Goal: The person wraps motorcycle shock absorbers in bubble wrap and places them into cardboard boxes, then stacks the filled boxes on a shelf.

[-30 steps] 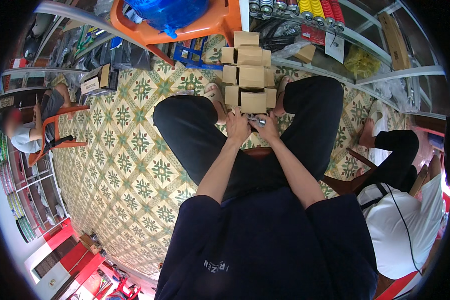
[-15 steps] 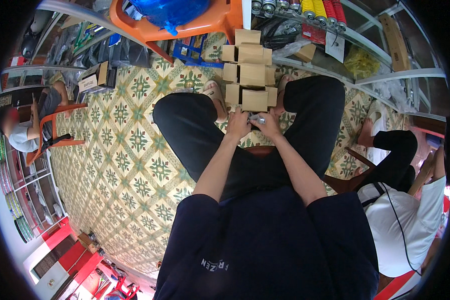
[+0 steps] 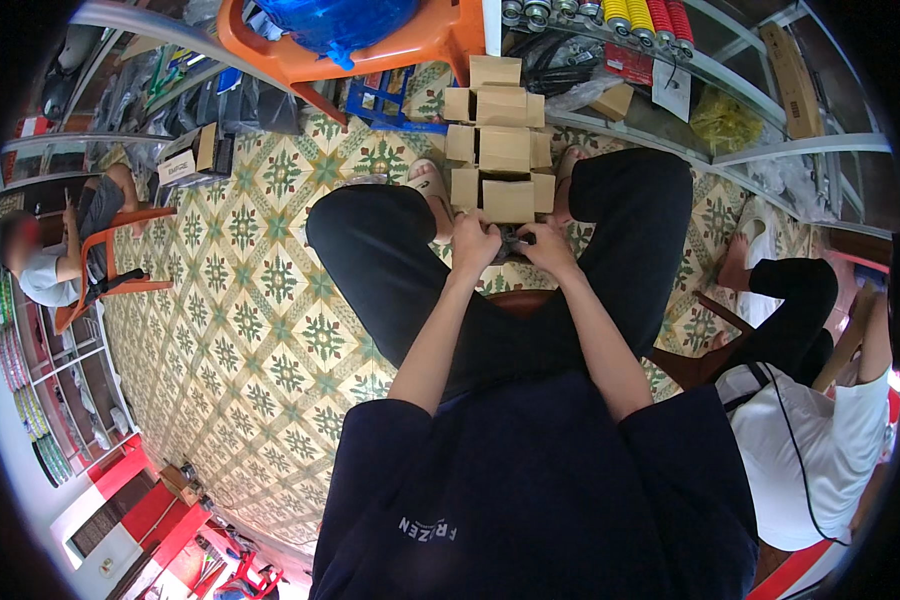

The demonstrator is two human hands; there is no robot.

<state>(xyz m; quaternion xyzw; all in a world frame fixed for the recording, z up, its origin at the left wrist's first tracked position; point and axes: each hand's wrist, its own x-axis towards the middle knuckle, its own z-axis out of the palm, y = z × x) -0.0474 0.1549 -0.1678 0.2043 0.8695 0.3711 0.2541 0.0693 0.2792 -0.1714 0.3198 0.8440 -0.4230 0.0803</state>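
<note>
My left hand (image 3: 475, 243) is closed, fingers curled down at the front edge of the nearest open cardboard box (image 3: 508, 201), between my knees. What its fingers hold, if anything, is hidden. My right hand (image 3: 549, 252) pinches a small dark piece (image 3: 527, 238), too small to name. Between the two hands shows a small grey metal part (image 3: 511, 244), partly covered by the fingers. Beyond the nearest box, more open boxes (image 3: 504, 150) of the same brown card run away from me in a row, flaps up.
An orange plastic chair (image 3: 370, 62) with a blue bag (image 3: 342, 22) stands at the far side. Shelves with coloured shock absorbers (image 3: 650, 25) line the far right. One person (image 3: 800, 440) sits close on my right, another (image 3: 45, 265) on a chair at the left.
The silvery piece at my right fingers no longer shows there; a dark piece does instead. My right hand has shifted slightly right, and my left fingers have risen toward the box edge.
</note>
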